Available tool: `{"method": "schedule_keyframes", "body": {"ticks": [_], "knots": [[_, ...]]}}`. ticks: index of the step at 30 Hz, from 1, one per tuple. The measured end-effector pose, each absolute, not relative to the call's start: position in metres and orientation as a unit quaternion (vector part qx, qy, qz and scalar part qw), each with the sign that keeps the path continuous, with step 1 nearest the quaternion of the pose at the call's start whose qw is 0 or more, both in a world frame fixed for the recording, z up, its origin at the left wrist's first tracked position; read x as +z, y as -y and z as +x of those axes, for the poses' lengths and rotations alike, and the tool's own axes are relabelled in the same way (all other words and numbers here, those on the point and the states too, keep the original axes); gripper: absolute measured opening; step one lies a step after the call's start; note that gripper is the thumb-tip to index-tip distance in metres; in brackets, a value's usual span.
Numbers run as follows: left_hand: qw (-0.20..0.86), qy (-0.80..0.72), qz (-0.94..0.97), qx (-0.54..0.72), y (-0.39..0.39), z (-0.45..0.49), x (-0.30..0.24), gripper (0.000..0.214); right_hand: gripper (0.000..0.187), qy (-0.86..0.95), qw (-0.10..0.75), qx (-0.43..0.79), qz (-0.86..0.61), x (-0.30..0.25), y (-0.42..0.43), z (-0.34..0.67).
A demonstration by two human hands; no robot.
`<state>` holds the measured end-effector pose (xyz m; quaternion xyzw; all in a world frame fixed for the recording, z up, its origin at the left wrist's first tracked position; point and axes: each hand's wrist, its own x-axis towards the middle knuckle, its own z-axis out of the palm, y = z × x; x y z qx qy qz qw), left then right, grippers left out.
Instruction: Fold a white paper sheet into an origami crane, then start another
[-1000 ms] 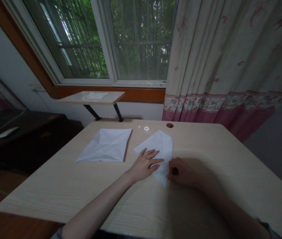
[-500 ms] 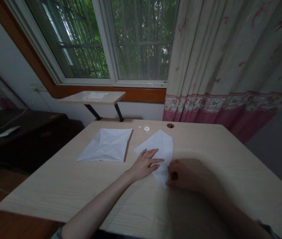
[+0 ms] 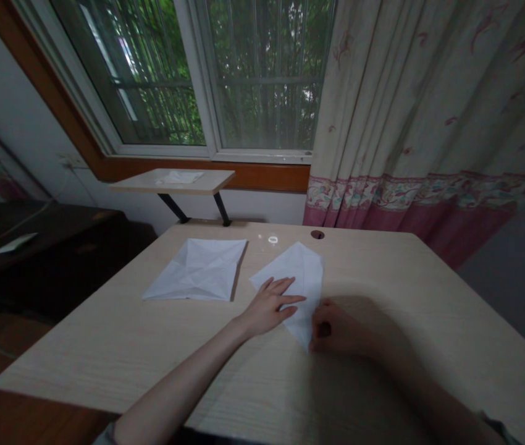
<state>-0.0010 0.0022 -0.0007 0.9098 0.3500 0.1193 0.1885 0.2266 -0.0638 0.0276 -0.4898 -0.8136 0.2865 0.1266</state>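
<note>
As the left hand [image 3: 269, 307] flattens creased paper [image 3: 297, 272], the right hand [image 3: 336, 329] grips its point.

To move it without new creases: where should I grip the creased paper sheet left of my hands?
Pinch the creased paper sheet at its right edge, coming from the right, near the left hand. That edge seems slightly lifted, with dark shadow beneath, so fingers could slip under; the rest lies flat on the desk.

Flat, kite-shaped folded white paper [image 3: 302, 267]
</note>
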Motion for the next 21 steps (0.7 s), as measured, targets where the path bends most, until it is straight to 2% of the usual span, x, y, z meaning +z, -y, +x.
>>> {"method": "schedule_keyframes", "body": {"ticks": [3, 6, 11, 13, 21], "knots": [[0.188, -0.352, 0.910, 0.117, -0.002, 0.000, 0.000, 0.035, 0.015, 0.814, 0.141, 0.284, -0.486, 0.016, 0.060, 0.232], [0.182, -0.350, 0.911, 0.120, 0.000, 0.000, 0.001, 0.036, 0.019, 0.782, 0.208, 0.290, -0.511, -0.001, 0.054, 0.237], [0.155, -0.350, 0.916, 0.117, 0.002, 0.001, 0.003, 0.035, 0.025, 0.718, 0.277, 0.168, -0.617, -0.014, 0.043, 0.242], [0.146, -0.352, 0.917, 0.121, 0.003, 0.001, 0.002, 0.036, 0.024, 0.698, 0.291, 0.135, -0.640, -0.014, 0.040, 0.244], [0.127, -0.344, 0.921, 0.134, 0.002, 0.000, -0.003, 0.037, 0.027, 0.701, 0.310, 0.129, -0.629, -0.024, 0.035, 0.251]]}}
